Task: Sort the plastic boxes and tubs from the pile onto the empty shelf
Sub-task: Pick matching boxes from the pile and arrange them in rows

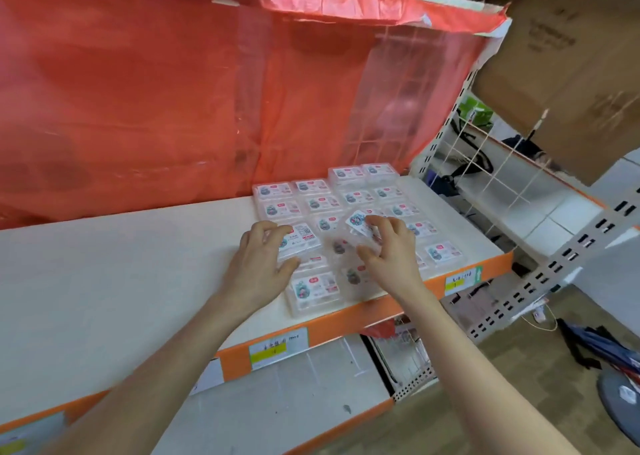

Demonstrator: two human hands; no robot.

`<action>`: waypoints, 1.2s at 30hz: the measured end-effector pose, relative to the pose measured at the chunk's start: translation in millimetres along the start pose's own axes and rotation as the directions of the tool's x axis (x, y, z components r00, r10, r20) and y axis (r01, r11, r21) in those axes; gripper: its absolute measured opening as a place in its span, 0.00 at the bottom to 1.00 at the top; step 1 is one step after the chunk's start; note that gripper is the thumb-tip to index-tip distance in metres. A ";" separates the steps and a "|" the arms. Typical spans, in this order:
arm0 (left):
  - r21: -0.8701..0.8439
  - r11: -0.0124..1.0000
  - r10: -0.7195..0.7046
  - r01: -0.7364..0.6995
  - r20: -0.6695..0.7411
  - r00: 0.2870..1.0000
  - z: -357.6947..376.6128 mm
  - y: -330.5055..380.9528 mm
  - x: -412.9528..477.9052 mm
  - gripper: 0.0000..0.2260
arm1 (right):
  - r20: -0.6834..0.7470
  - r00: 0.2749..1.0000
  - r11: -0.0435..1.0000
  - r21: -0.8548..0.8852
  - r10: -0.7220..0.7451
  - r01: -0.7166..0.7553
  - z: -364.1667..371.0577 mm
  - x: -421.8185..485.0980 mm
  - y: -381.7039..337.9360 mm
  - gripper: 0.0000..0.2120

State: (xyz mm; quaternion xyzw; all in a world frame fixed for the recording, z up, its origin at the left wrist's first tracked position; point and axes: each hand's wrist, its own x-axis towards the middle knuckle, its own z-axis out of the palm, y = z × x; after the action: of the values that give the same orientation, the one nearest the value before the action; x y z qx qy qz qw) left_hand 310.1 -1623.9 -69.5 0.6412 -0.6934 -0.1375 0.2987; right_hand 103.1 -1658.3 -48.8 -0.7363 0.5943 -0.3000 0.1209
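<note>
The left hand (261, 257) curls round a clear rectangular plastic box with a printed label (300, 241). The right hand (389, 252) pinches a tilted clear box (356, 224), which is blurred. Rows of like boxes (313, 193) cover only the stretch of the white orange-edged shelf (121, 281) around and beyond both hands, so sorting seems partway done.

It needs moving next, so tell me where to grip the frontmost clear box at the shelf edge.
Probably its front-left corner, from above: the box lies flat, label up, with neighbours tight behind and right, while its left and near walls stand free.
</note>
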 end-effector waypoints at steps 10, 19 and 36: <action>-0.112 0.987 -0.117 0.113 -0.029 0.993 35.6 -9.8 36.5 0.27 | 0.170 0.979 0.992 -0.047 -0.108 0.118 22.8 90.2 21.4 0.23; -0.196 0.976 -0.119 0.092 -0.130 0.984 51.9 -22.5 36.9 0.24 | 0.305 0.928 0.952 -0.148 -0.213 0.267 52.8 148.6 16.6 0.23; -0.173 0.981 -0.110 0.084 -0.148 0.983 55.4 -26.2 37.7 0.21 | 0.236 0.886 0.860 -0.236 -0.400 0.451 77.9 131.6 16.7 0.11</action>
State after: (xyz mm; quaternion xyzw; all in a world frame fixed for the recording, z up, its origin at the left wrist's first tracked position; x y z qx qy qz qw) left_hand 298.6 -1674.8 -118.9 0.6559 -0.6218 -0.1583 0.3976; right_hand 150.3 -1801.3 -80.1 -0.8831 0.4398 -0.1633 -0.0028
